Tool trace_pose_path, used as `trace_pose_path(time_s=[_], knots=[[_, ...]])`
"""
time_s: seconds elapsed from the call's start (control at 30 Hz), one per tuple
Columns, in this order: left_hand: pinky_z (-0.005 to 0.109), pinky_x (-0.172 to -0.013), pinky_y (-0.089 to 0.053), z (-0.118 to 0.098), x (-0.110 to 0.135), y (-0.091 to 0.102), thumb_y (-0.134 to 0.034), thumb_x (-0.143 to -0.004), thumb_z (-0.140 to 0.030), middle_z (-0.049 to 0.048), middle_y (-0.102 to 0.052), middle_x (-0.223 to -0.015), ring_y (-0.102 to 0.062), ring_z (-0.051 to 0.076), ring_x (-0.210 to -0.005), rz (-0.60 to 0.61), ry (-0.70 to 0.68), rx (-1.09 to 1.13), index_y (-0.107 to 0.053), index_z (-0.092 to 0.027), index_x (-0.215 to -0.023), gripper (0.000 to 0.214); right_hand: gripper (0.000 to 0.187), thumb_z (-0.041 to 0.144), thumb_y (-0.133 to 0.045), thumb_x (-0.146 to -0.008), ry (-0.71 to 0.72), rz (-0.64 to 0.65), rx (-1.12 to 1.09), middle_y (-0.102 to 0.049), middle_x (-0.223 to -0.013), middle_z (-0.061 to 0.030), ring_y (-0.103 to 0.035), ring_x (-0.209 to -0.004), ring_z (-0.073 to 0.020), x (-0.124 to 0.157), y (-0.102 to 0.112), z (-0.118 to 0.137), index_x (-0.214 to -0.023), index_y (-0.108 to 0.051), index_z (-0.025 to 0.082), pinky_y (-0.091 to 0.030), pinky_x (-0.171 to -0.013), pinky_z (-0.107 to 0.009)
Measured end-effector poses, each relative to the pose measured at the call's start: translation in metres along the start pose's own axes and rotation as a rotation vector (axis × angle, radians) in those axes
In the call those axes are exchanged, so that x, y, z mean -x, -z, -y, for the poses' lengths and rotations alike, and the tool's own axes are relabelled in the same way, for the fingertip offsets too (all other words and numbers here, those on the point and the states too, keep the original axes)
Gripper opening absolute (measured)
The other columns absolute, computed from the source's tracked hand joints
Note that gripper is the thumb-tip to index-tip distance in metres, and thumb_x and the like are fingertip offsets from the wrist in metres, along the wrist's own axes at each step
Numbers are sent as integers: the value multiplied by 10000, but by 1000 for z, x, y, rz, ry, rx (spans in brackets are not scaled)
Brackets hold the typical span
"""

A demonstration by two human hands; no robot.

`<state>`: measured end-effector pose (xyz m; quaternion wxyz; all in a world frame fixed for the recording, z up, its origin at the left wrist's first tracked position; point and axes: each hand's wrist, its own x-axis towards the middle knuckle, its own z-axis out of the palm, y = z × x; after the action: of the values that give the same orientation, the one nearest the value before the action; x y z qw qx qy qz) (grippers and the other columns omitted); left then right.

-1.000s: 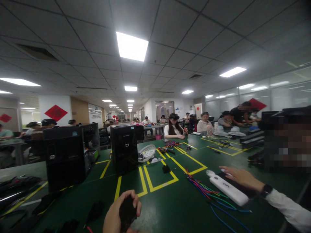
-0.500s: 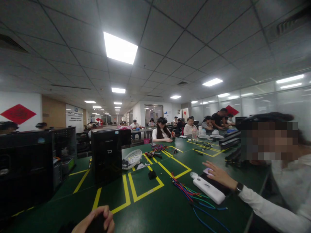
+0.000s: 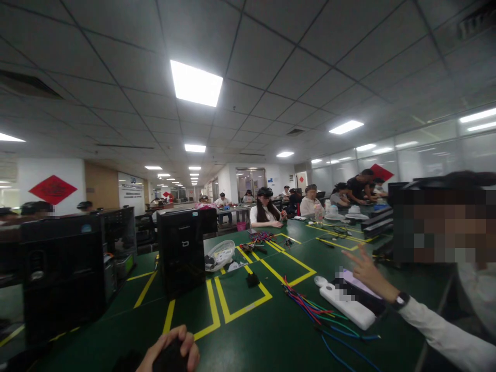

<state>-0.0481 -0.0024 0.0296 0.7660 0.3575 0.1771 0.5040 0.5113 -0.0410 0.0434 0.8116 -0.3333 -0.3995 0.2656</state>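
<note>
My left hand (image 3: 170,347) is at the bottom edge, left of the middle, its fingers curled round a small black object (image 3: 170,359). The frame cuts off the object's lower part, so its kind does not show. My right hand is out of view. Beyond my left hand, a small dark block (image 3: 252,279) lies inside a yellow-taped outline (image 3: 248,309) on the green table (image 3: 236,346). A bundle of red, blue and green cables (image 3: 306,305) spreads to the right.
A co-worker's hand (image 3: 370,276) hovers over a phone (image 3: 358,283) beside a long white device (image 3: 349,307). Black computer cases (image 3: 180,253) stand at the left. A white basket (image 3: 222,253) and tangled wires (image 3: 261,237) lie farther back. Several people sit beyond.
The view has turned slightly left, so everything sits farther right. The co-worker's hand has lifted from the phone with fingers spread. My left hand keeps its hold on the black object.
</note>
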Motion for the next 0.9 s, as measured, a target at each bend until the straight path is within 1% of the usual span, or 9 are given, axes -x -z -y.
trace_pose_path(time_s=[0.07, 0.13, 0.23, 0.33, 0.57, 0.67, 0.73, 0.8, 0.9], knots=[[300, -557, -404, 3, 2, -5, -560, -756, -408, 11, -569, -574, -523, 169, -517, -76, -130, -42, -617, -180, -667, 252, 276, 291, -467, -745, -33, 21, 31, -539, -420, 127, -219, -380, -40, 7, -2, 0, -576, -685, 270, -117, -381, -191], [296, -535, -384, 5, 4, -11, -541, -765, -436, 9, -562, -566, -513, 163, -487, -68, -201, -117, -604, -175, -674, 284, 293, 322, -494, -754, -63, 70, 71, -475, -366, 104, -230, -406, -62, 12, -8, 3, -535, -679, 259, -115, -393, -229], [299, -506, -355, 7, 7, -18, -530, -769, -457, 13, -551, -543, -508, 165, -448, -25, -208, -212, -594, -161, -662, 321, 305, 332, -534, -748, -99, 185, 138, -432, -353, 80, -257, -455, -85, 15, -21, 11, -477, -638, 238, -144, -424, -257], [293, -512, -352, 6, 11, -23, -454, -831, -433, 7, -546, -561, -523, 166, -466, -87, -251, -213, -592, -165, -689, 333, 376, 356, -543, -734, -116, 288, 194, -373, -331, 72, -240, -476, -95, 15, -31, 17, -377, -538, 239, -152, -444, -271], [277, -485, -334, 7, 10, -28, -495, -800, -396, -1, -532, -534, -497, 147, -418, -81, -254, -89, -585, -167, -649, 289, 349, 401, -548, -711, -154, 457, 218, -374, -360, 74, -199, -478, -84, 28, -61, 50, -410, -543, 225, -148, -456, -286], [287, -487, -334, 8, 6, -16, -566, -753, -418, 9, -541, -524, -514, 163, -419, -71, -217, -93, -593, -157, -638, 287, 423, 446, -487, -769, -174, 545, 158, -380, -357, 51, -234, -437, -86, 50, -99, 77, -395, -495, 247, -156, -434, -293], [292, -503, -346, 8, 4, -8, -593, -735, -423, 15, -555, -537, -538, 177, -453, -63, -199, -96, -608, -152, -646, 286, 470, 463, -414, -837, -202, 592, 140, -434, -395, 33, -314, -418, -84, 80, -135, 85, -427, -490, 247, -182, -407, -276], [294, -521, -359, 7, 2, -3, -610, -728, -416, 16, -570, -561, -551, 180, -490, -52, -185, -83, -624, -154, -666, 270, 414, 477, -430, -870, -226, 612, 149, -537, -526, 38, -399, -447, -64, 124, -176, 79, -569, -553, 221, -277, -409, -226], [292, -522, -360, 7, 1, -2, -653, -691, -404, 11, -575, -560, -530, 165, -476, -12, -143, -63, -626, -157, -653, 252, 323, 474, -466, -875, -278, 633, 188, -632, -737, 22, -543, -574, -78, 200, -242, 45, -717, -602, 227, -418, -505, -226]])
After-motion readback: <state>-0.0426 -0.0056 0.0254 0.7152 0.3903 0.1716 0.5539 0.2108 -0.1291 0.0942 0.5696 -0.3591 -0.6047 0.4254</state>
